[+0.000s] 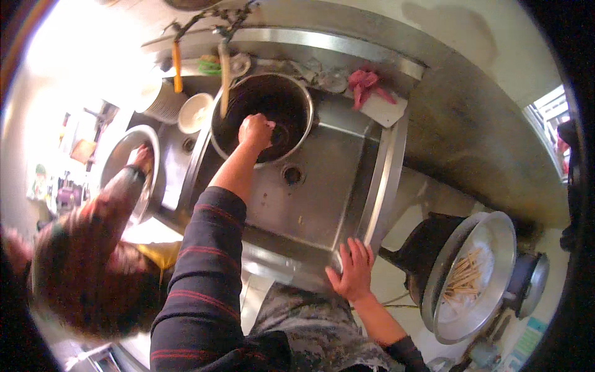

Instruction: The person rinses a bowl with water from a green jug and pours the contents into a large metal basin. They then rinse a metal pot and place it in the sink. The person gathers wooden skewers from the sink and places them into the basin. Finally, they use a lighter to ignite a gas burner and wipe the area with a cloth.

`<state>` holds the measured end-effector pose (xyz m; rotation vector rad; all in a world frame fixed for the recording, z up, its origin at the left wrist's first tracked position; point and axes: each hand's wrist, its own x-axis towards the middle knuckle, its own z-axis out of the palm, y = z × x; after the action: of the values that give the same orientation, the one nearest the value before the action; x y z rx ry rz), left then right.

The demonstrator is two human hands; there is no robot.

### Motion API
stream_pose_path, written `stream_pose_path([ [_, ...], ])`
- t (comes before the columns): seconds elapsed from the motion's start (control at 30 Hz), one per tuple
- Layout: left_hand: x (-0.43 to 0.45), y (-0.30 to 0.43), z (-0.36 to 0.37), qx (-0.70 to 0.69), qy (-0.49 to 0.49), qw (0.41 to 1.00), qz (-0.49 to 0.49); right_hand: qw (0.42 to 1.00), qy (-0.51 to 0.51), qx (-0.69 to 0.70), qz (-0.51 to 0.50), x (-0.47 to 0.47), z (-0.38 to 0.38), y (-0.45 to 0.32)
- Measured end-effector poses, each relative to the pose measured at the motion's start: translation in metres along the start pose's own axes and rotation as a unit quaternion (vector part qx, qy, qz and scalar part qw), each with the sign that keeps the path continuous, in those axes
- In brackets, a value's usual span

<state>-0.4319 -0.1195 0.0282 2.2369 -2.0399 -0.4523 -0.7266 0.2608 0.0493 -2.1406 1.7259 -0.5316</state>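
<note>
My left hand (pixel 255 132) reaches down into a large, dark-walled metal pot (pixel 309 100) in a stainless steel sink (pixel 320 200). Its fingers are curled, and a small pale patch shows beside them. Whether they grip something is too blurred to tell. With fingers spread, my right hand (pixel 354 272) rests on the sink's near right corner and holds nothing. Above the pot hangs the pale spout of a tap (pixel 224 79). The sink's drain (pixel 293 175) lies just in front of the pot.
Left of me, a co-worker's hand (pixel 139 157) is in a white-rimmed basin (pixel 155 139). Stacked plates (pixel 165 100) and a pale bowl (pixel 195 113) stand behind. Pink gloves (pixel 365 83) lie at the back right. A wide metal bowl (pixel 504 260) at right contains wooden sticks (pixel 465 274).
</note>
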Motion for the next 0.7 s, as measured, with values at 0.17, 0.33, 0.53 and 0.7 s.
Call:
stream_pose_path([
  [0.17, 0.084, -0.008, 0.094, 0.284, -0.247, 0.92, 0.106, 0.998, -0.024, -0.021, 0.045, 0.007, -0.002, 0.006],
  [0.33, 0.086, -0.033, 0.156, 0.171, -0.409, 0.821, 0.361, 0.994, -0.041, -0.018, 0.102, 0.005, -0.009, 0.015],
  [0.53, 0.13, -0.015, 0.135, 0.316, -0.337, 0.873, 0.155, 0.992, -0.044, -0.01, 0.114, 0.0, -0.001, 0.021],
  [0.7, 0.13, -0.061, 0.131, 0.105, -0.182, 0.92, 0.331, 0.995, -0.017, -0.005, 0.096, 0.009, -0.001, 0.021],
])
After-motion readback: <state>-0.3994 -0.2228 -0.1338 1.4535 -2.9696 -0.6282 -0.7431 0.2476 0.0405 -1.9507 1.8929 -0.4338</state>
